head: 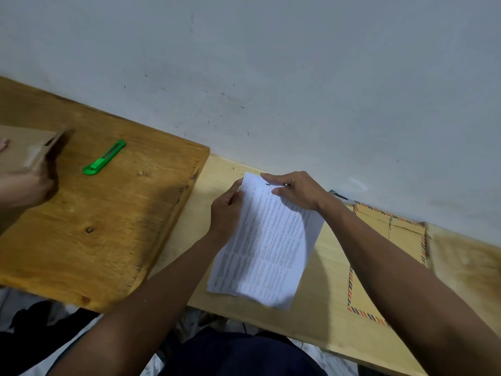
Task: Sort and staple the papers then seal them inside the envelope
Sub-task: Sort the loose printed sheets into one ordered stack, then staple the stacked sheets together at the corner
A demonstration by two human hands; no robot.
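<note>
A stack of white printed papers [267, 248] lies on the pale wooden table [206, 191], near the wall. My left hand [226, 213] grips the stack's upper left edge, thumb on top. My right hand [296, 189] presses on the top edge with fingers spread flat. A brown envelope [393, 240] with a red-and-blue striped border lies to the right of the papers, partly under my right forearm. No stapler is clearly visible; a small dark object [337, 195] peeks out behind my right wrist.
A darker wooden board [108, 226] adjoins the table on the left, with a green utility knife [104, 161] on it. Another person's hand [27, 183] holds a piece of cardboard [35, 150] at the far left. A grey wall rises directly behind the table.
</note>
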